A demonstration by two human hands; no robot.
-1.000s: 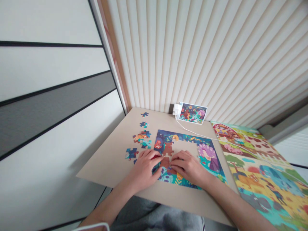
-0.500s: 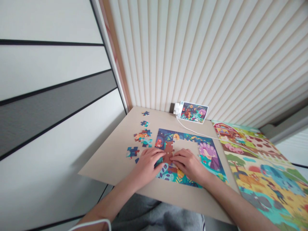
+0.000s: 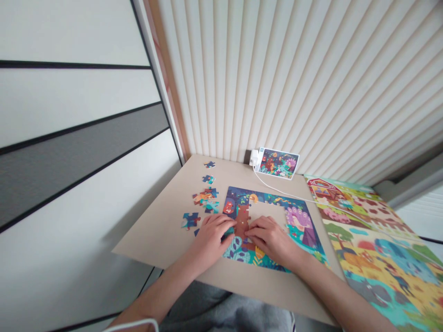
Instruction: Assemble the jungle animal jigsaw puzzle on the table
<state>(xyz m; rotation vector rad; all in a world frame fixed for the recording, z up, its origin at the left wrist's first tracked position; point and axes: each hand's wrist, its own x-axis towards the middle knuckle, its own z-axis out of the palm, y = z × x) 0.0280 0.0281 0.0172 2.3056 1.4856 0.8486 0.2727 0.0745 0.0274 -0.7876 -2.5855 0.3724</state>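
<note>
A partly assembled jigsaw puzzle [image 3: 304, 221] lies in front of me, a bare gap in its middle showing the board beneath. My left hand [image 3: 215, 234] rests on its left side, thumb and fingers apart, fingertips touching the brown bear section [image 3: 242, 216]. From the other side, my right hand [image 3: 272, 237] has its fingers bunched at the right edge of that brown section, seemingly on a puzzle piece mostly hidden beneath them. Left of the puzzle are loose pieces, among them a blue one [image 3: 190, 220] and an orange one [image 3: 202, 197].
A reference picture card [image 3: 278, 162] leans at the back beside a white charger [image 3: 254, 157], whose cable [image 3: 277, 187] crosses behind the puzzle. Two finished puzzles, a farm scene [image 3: 363, 203] and an animal scene [image 3: 387, 267], lie on the right. More loose pieces [image 3: 208, 179] sit at the back left.
Both hands stay at the brown section with only slight finger shifts. The view tilts a little; the loose pieces stay put.
</note>
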